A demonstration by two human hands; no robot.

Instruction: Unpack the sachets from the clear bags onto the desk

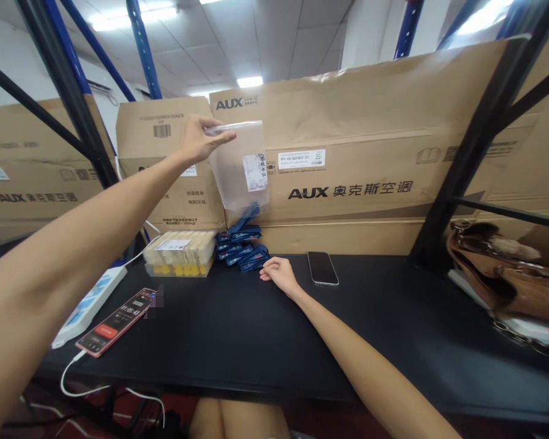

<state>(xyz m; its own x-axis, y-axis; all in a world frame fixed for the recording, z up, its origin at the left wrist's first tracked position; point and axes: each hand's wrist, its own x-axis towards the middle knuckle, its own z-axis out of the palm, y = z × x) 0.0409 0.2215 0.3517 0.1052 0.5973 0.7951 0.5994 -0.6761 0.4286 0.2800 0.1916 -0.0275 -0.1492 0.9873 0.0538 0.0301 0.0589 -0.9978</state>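
My left hand [201,139] is raised and pinches the top edge of a clear plastic zip bag [241,169] that has a white label; a blue packet shows at the bag's bottom. Below it, a pile of blue packets [241,246] lies on the black table [265,341] against the cardboard boxes. My right hand [278,272] rests on the table right beside that pile, its fingers curled loosely with nothing visible in them.
A black phone [322,267] lies face up right of my right hand. A clear box of yellow-white items [180,253], a white power strip [89,305] and a charging phone [116,321] sit at left. Large AUX cartons [370,158] line the back; a brown bag [503,274] sits at right.
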